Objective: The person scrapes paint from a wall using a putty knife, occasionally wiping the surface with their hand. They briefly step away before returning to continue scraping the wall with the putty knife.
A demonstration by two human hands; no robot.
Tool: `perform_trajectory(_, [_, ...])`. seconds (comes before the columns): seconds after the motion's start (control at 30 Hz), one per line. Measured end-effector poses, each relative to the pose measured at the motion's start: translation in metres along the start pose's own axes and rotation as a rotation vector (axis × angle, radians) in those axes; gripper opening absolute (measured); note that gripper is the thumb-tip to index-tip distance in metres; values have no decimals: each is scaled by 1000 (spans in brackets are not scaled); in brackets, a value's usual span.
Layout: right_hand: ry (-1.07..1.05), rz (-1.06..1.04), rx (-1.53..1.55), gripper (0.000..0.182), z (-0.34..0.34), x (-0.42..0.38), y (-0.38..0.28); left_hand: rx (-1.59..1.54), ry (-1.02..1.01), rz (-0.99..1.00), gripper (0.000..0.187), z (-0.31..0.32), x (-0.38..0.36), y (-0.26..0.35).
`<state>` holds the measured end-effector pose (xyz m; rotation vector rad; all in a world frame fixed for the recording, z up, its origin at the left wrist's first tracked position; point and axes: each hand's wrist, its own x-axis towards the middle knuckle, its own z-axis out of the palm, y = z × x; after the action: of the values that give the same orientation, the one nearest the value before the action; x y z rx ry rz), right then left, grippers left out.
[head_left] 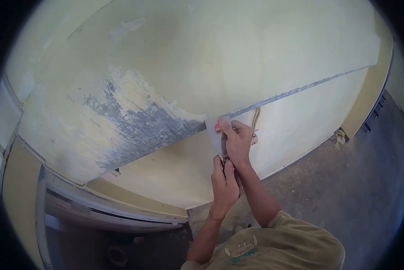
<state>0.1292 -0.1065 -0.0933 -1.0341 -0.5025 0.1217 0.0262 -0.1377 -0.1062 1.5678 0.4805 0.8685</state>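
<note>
A flat metal scraper blade (214, 135) with a red mark touches the wall's scraped lower edge. My right hand (239, 143) grips the blade from its right side, thumb on its face. Just below, my left hand (224, 182) is wrapped round the tool's handle, which is mostly hidden by the fingers. Left of the blade, the pale wall (238, 49) has a rough grey patch (139, 130) where the coating is gone.
A cable (256, 118) runs down to a small white fitting (255, 137) beside my right hand. Debris is scattered on the grey floor (328, 189). A ledge (134, 204) lies at the lower left, and dark pegs (374, 114) stick out at the right.
</note>
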Motion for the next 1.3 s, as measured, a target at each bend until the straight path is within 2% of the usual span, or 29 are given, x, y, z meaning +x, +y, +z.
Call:
perform_trajectory(0.03, [-21,96,65,36,0,3,-11,-6,8,3,20,-1,-1,3])
perform_trajectory(0.1, [-7,113,22,36,-5,-8,4,-101,-48,-126,19,-8,-11,9])
perform_trajectory(0.23, [-48,112,57,36,0,7,-21,38,41,19,20,-4,2,-6])
perform_trajectory(0.33, [12,36,-25,33,-1,-2,-11,-31,-13,-13,19,-8,-5,-3])
perform_trajectory(0.4, [12,4,-39,33,2,1,-15,-52,-44,-127,18,-11,-9,-4])
perform_trajectory(0.47, [8,-24,-47,34,3,3,-14,-61,-18,-90,18,0,-1,-1])
perform_trajectory(0.57, [-38,97,11,36,-6,1,1,-99,6,-94,18,0,-8,0])
perform_trajectory(0.63, [-14,-21,-119,38,-10,-4,26,-115,-20,-116,18,-5,-7,-1])
perform_trajectory(0.7, [-6,-55,-43,38,5,14,-9,46,3,57,18,-7,10,-6])
perform_trajectory(0.77, [-14,-71,24,39,13,24,-36,25,-19,109,19,-2,28,18])
perform_trajectory(0.83, [-10,-92,-55,37,11,26,-50,1,-44,157,19,1,22,25])
perform_trajectory(0.9, [3,-72,-102,38,-3,5,-31,-93,-41,-99,20,1,-4,10])
perform_trajectory(1.0, [31,-35,-71,40,-2,-3,5,-127,-47,-176,22,-10,-8,-10])
perform_trajectory(1.07, [-45,3,-267,39,6,7,7,-119,-35,-187,24,-19,7,-13])
perform_trajectory(1.1, [-71,-91,-190,32,11,13,22,-110,-29,-194,26,-23,13,-11])
perform_trajectory(1.13, [-70,-93,-182,32,10,11,24,-103,-29,-189,26,-26,12,-11])
perform_trajectory(1.2, [-219,128,-209,29,-13,-9,30,-162,-95,-322,29,-33,-5,-21])
perform_trajectory(1.27, [-363,391,-231,36,-48,-40,48,-245,-125,-441,32,-42,-32,-52])
perform_trajectory(1.3, [-471,489,-390,40,-70,-56,59,-218,-121,-526,30,-49,-46,-73])
